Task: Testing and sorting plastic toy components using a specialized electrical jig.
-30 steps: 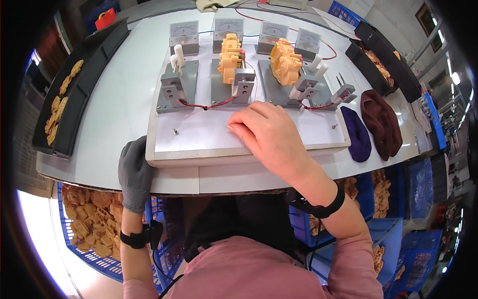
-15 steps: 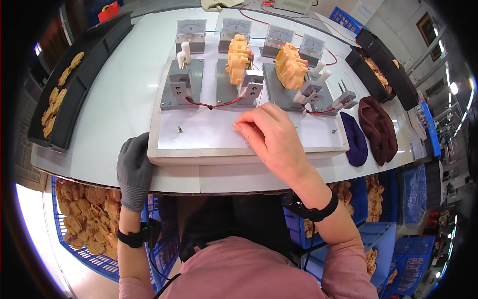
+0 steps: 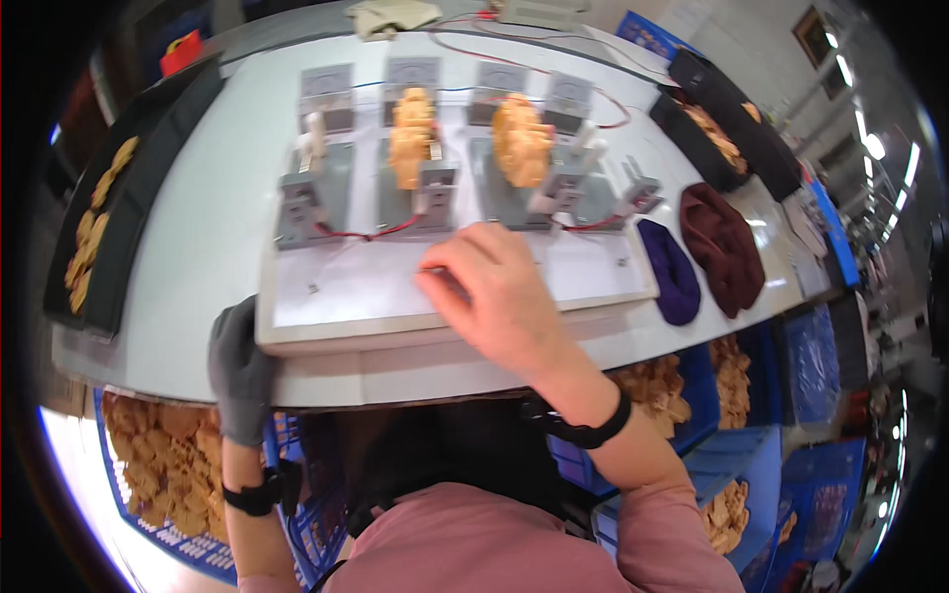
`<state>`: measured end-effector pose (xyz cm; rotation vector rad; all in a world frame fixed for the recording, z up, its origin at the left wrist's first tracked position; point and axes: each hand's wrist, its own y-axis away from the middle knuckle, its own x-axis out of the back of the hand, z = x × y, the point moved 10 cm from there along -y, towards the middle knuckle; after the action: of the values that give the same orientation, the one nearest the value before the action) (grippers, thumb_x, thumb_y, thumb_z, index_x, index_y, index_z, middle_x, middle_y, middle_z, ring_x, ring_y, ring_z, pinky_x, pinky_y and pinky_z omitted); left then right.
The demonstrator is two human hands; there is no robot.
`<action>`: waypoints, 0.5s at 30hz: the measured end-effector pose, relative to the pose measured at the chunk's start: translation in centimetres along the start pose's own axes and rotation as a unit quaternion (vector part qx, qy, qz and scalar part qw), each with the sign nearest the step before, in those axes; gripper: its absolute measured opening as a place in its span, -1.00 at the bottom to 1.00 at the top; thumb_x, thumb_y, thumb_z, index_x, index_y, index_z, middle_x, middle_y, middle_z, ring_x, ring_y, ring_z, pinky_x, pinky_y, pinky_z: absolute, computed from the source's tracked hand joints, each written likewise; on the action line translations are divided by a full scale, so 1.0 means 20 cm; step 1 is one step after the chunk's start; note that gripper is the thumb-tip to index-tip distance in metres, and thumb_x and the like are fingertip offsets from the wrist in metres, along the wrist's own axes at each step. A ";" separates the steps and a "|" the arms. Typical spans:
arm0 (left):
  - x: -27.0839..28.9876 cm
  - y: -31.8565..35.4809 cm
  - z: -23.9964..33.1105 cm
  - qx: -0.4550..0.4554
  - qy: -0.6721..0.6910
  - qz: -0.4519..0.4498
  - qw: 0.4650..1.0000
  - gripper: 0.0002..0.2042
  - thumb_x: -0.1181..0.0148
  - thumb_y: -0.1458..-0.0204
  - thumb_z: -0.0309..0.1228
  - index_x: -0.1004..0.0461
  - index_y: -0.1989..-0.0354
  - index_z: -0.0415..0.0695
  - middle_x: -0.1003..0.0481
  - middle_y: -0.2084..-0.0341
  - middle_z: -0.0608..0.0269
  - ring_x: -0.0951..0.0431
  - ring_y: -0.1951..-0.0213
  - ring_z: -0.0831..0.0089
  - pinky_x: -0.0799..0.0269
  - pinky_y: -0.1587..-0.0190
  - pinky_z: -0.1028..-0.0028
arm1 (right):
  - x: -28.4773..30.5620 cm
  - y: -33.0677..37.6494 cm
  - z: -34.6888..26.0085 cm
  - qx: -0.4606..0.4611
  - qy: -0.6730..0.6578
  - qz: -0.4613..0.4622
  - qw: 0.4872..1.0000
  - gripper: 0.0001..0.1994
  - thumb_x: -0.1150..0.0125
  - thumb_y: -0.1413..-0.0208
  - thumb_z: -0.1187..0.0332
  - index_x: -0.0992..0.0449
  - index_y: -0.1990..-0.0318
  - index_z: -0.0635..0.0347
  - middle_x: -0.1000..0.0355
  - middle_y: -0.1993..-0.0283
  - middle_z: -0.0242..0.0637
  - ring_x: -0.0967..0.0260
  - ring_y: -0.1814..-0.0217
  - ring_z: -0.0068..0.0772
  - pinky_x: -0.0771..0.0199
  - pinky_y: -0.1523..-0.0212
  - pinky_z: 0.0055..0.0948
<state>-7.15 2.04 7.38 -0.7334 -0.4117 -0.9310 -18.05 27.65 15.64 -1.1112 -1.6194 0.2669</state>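
Observation:
On the table lies a thick white board bearing several grey fixtures with analog meters behind them. Two yellow plastic gear-like housings, one in the second fixture and another in the third, stand upright. My bare right hand is over the board's front part, thumb and forefinger pinched together; whatever may be between them is too small to make out. My left hand, in a grey glove, is curled against the board's front left corner, its fingertips hidden. The picture is smeared by motion.
A long black tray with yellow parts stands at the left; black bins are at the far right. Purple and maroon cloth items lie right of the board. Below the table edge are blue crates full of yellow parts.
The whole view has shifted, with the board and both hands now further left in the picture. My right hand keeps its pinched pose over the board; my left hand stays at the corner.

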 end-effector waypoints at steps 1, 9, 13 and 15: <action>-0.02 0.00 -0.03 0.012 0.063 -0.001 0.998 -0.64 -0.05 -0.01 -0.53 -0.47 -0.03 -0.32 -0.50 0.16 0.04 -0.49 0.05 0.19 -0.35 -0.10 0.36 | 0.01 0.00 0.00 0.005 0.007 0.014 1.000 -0.87 -0.37 0.00 0.40 -0.52 0.34 0.10 -0.39 0.37 -0.34 -0.39 0.25 -0.20 -0.32 0.18 -0.27; -0.03 0.00 -0.16 0.013 0.021 -0.011 1.000 -0.55 -0.12 -0.15 -0.27 -0.41 -0.12 -0.34 -0.49 0.08 0.06 -0.49 0.01 0.24 -0.33 -0.12 0.36 | 0.03 0.02 0.01 -0.001 -0.016 0.042 0.999 -0.89 -0.33 -0.04 0.42 -0.48 0.33 0.11 -0.35 0.31 -0.38 -0.35 0.19 -0.27 -0.28 0.12 -0.29; -0.03 0.01 -0.16 0.006 0.010 -0.013 1.000 -0.55 -0.13 -0.15 -0.27 -0.41 -0.12 -0.34 -0.49 0.08 0.06 -0.49 0.01 0.24 -0.33 -0.12 0.36 | 0.02 0.02 0.01 0.003 -0.018 0.039 0.999 -0.89 -0.34 -0.04 0.43 -0.48 0.34 0.11 -0.35 0.32 -0.39 -0.35 0.20 -0.29 -0.28 0.13 -0.31; -0.03 0.01 -0.15 0.003 0.009 -0.012 1.000 -0.56 -0.13 -0.15 -0.28 -0.41 -0.12 -0.35 -0.49 0.08 0.06 -0.49 0.01 0.25 -0.33 -0.12 0.37 | 0.02 0.02 0.01 0.008 -0.025 0.035 0.999 -0.89 -0.34 -0.04 0.44 -0.49 0.34 0.10 -0.35 0.32 -0.39 -0.35 0.20 -0.29 -0.28 0.13 -0.31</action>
<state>-7.30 0.25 4.91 -0.7146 -0.4081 -0.9573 -17.94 28.24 15.64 -1.1592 -1.6213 0.3558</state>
